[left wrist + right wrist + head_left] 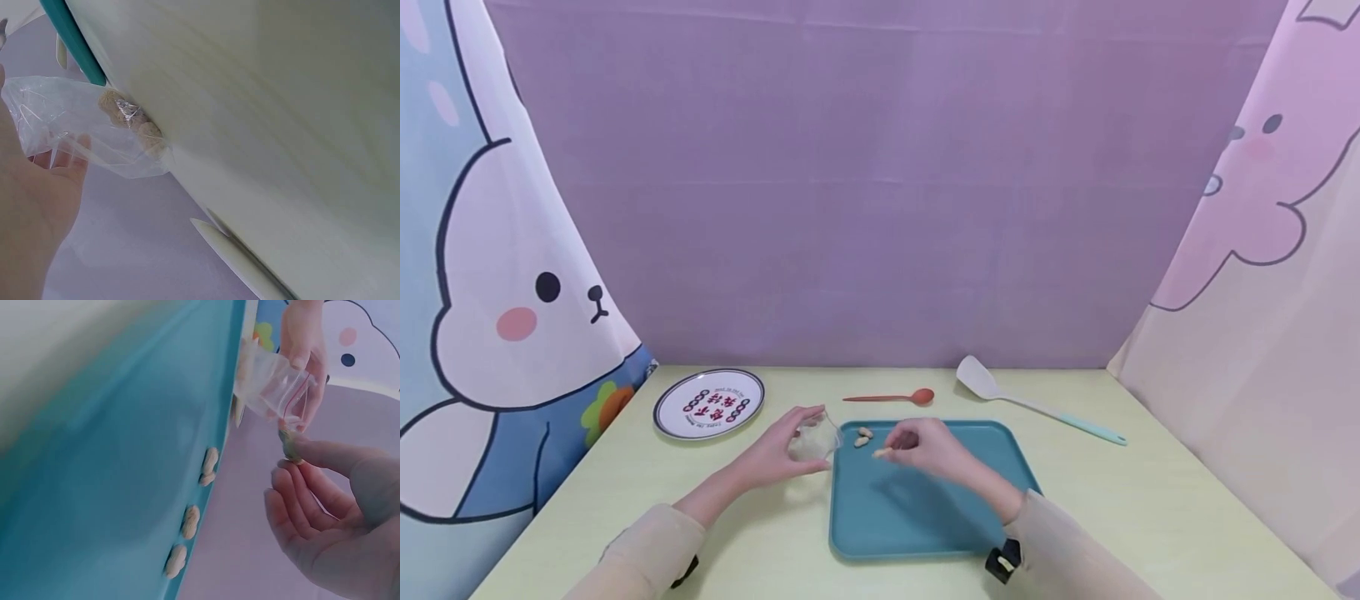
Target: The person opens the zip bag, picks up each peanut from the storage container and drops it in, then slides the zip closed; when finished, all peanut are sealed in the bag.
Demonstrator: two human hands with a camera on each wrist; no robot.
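Note:
My left hand (775,454) holds a clear zip bag (812,440) by its mouth, beside the left edge of the teal tray (910,521). Peanuts (150,137) lie at the bottom of the bag in the left wrist view. Over the tray, my right hand (934,448) pinches a peanut (290,447) between thumb and fingertips, near the bag's red-lined mouth in the right wrist view. Three loose peanuts (191,522) rest on the tray along its far side; in the head view these peanuts (862,442) sit at its far left corner.
A white plate (673,417) with red lettering stands at the back left. Behind the tray lies a red spoon (921,397). To its right is a white spatula (977,379) with a mint handle. A purple cloth (880,183) hangs behind the table.

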